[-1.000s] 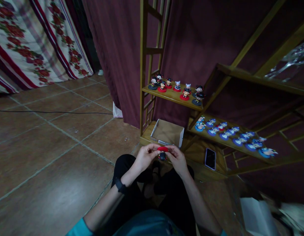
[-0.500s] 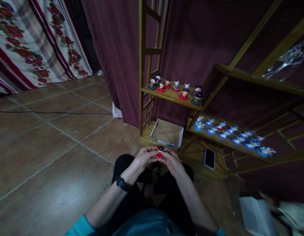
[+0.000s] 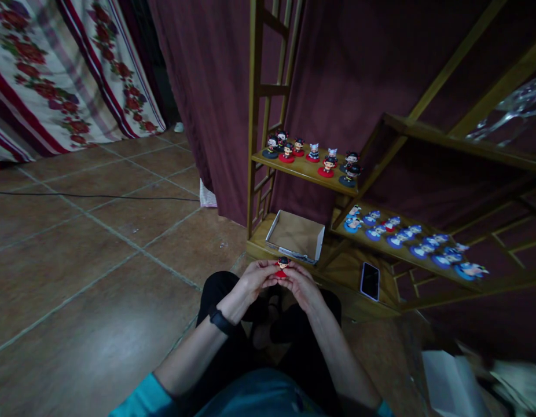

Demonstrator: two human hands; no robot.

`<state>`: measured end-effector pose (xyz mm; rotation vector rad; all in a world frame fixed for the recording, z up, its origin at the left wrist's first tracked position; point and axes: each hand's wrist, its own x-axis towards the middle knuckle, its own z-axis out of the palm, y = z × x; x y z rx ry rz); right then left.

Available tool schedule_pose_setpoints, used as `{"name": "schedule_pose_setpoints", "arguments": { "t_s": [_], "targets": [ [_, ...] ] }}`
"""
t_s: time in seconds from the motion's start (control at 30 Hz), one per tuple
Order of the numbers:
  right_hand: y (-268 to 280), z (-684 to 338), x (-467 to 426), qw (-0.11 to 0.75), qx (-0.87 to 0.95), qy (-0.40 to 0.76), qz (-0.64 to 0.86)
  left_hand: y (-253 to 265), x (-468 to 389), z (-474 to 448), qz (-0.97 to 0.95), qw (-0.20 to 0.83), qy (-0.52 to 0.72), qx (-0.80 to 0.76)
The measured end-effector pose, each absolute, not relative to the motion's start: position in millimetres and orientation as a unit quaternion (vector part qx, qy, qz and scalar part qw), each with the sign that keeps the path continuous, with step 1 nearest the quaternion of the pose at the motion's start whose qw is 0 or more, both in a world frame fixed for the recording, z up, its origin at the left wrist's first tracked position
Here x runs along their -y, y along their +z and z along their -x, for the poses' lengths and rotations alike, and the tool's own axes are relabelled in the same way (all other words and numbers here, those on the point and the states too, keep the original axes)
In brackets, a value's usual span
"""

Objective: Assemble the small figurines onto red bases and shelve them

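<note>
Between my two hands, above my lap, is a small figurine with black hair and a red base. My left hand pinches it from the left, fingers and thumb closed on its edge. From the other side my right hand grips the same figurine, and the fingertips of both hands nearly meet below it. Just beyond the hands lies a shallow open cardboard box on the bottom shelf. More figurines on red and dark bases, such as a red-based one, stand on the shelf above.
A wooden display rack stands in front of a dark red curtain. Its right shelf carries blue-based figurines. A phone lies on the lower board. A white box is at lower right, and a cable crosses the tiled floor.
The view has shifted very slightly. The figurine is tipped a little differently between my fingers; both hands keep nearly the same place and hold.
</note>
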<state>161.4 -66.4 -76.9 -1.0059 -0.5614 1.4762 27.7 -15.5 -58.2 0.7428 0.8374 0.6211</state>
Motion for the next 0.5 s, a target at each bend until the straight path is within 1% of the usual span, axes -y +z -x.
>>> {"name": "schedule_pose_setpoints", "arguments": {
  "t_s": [0.17,0.27,0.33,0.4,0.5],
  "targets": [
    [-84,-164,64,0.585,0.234,0.639,0.441,-59,21,-34,-0.419,0.761,0.308,-0.387],
    [-86,-164,64,0.584,0.232,0.636,0.448,-62,22,-39,-0.491,0.696,0.330,-0.406],
    [-87,-163,66,0.593,0.240,0.620,0.454,-61,24,-39,-0.565,0.615,0.351,-0.423],
    [-88,-163,67,0.607,0.262,0.596,0.456,-58,28,-38,-0.651,0.504,0.358,-0.440],
    [-92,-162,67,0.629,0.297,0.549,0.463,-49,36,-34,-0.765,0.339,0.315,-0.447]
  ]
}}
